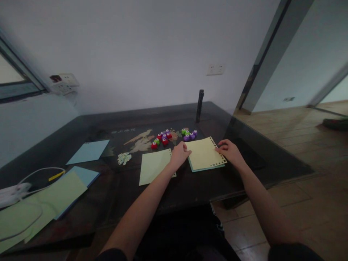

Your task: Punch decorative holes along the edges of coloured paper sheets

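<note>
A pale yellow sheet of paper [203, 153] with punched holes along its right and lower edges lies over a blue-green sheet [196, 170], of which only a strip shows. My left hand [179, 156] pinches the yellow sheet's left edge. At the opposite edge, my right hand [230, 153] has its thumb on the row of holes and its fingers curled. Under my left wrist lies a pale green sheet [153, 167], partly covered by my forearm. Just beyond are several small red, green and purple toys with eyes [164, 137].
Small paper scraps [124, 158] lie left of the green sheet. Blue paper [89, 151], green sheets [49, 203] and a white power strip with a cable [13, 194] occupy the left side. A black upright post [199, 106] stands at the back of the dark table [174, 195].
</note>
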